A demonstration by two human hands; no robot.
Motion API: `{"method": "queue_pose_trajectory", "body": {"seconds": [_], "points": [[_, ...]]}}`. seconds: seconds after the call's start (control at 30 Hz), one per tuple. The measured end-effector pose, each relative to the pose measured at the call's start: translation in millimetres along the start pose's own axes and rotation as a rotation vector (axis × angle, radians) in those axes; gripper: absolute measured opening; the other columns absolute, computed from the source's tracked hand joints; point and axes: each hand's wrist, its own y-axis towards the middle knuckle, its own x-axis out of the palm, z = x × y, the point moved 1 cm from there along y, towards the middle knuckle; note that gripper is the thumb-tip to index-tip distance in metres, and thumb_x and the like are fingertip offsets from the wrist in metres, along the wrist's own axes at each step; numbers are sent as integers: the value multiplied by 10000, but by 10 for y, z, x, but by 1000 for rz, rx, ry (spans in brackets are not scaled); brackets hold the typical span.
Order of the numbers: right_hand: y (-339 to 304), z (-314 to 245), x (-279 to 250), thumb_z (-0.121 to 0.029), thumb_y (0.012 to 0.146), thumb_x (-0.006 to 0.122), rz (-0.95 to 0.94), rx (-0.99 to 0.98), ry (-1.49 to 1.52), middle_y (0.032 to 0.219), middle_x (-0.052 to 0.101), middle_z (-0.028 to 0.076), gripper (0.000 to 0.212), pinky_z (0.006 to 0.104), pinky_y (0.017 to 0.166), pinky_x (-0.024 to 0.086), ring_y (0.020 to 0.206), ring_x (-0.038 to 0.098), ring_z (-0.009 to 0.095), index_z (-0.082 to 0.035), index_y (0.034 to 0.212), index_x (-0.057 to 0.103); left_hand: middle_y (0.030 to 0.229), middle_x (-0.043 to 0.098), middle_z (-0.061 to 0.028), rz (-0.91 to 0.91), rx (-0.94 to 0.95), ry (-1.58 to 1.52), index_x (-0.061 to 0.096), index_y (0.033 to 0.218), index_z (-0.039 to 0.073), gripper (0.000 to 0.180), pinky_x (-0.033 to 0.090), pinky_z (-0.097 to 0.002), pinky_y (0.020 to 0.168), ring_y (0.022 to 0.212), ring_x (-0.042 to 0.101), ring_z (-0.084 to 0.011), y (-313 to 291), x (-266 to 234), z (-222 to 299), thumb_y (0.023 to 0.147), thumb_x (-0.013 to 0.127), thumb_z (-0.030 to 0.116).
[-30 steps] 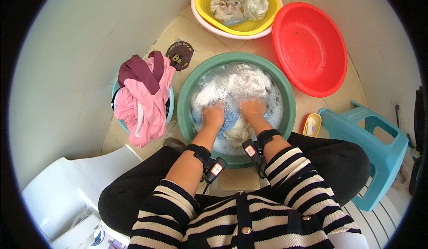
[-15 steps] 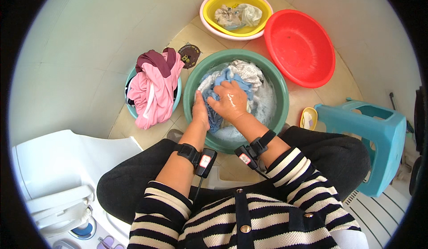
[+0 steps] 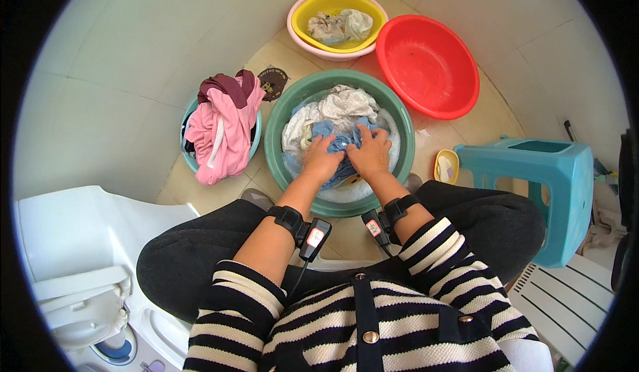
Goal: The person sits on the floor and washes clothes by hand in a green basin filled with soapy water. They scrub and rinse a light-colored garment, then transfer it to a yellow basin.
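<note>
From the head view, looking down with the person seated over the wash, I see both bare hands in the green basin (image 3: 409, 139), which sits on the tiled floor between the knees. The left hand (image 3: 321, 161) has its fingers bent over a wet blue cloth (image 3: 343, 143), half closed on its near left side; the right hand (image 3: 370, 155) faces it, fingers curled and a little spread, gripping the same cloth's right side, though how tightly I cannot tell. The blue cloth is bunched between them near the basin's middle, with white cloth (image 3: 346, 102) heaped just beyond it and foamy water (image 3: 356, 192) around. Off to the left, a pink garment (image 3: 233, 126) spills over a light blue basin (image 3: 258, 136); farther back stand a yellow basin (image 3: 341, 0) and a red basin (image 3: 426, 66), and to the right, a yellow soap dish (image 3: 456, 166) lies beside a teal stool (image 3: 567, 172)
</note>
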Motion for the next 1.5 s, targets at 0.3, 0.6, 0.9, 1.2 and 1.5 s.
{"method": "queue_pose_trajectory", "body": {"seconds": [0.3,0.6,0.9,1.2,1.5], "points": [[-140,192,524,-575,850,522,98,-82,-32,1484,203,193,605,642,904,384,1239,302,495,-265,1364,448,1410,330,-174,163,208,278,378,1384,194,590,319,-489,1038,1207,349,-438,-24,280,-367,851,615,281],[265,90,695,-564,819,555,58,25,-189,1332,388,217,545,491,836,467,1037,467,458,-217,1238,567,1250,442,-236,121,66,445,405,1328,122,551,472,-486,843,1038,497,-427,348,287,-361,855,609,317],[798,136,868,-581,822,510,-171,95,-461,1224,565,190,617,465,907,429,1104,547,344,-103,1204,594,1095,611,-232,-425,-292,458,445,1337,80,480,474,-517,823,1008,593,-400,888,270,-352,882,493,224],[1176,126,666,-555,760,559,-348,-38,-429,1109,650,179,570,390,932,447,1057,607,322,-76,1041,690,1184,593,-214,-11,-11,402,530,1249,30,426,412,-513,949,1095,556,-411,886,205,-305,912,428,270],[892,-281,-15,-545,672,640,-238,38,117,1117,636,221,697,393,919,456,1063,605,341,-23,1133,647,979,624,-271,254,-123,-110,594,1034,-4,440,445,-431,855,952,586,-422,585,-176,-101,931,457,401]]}}
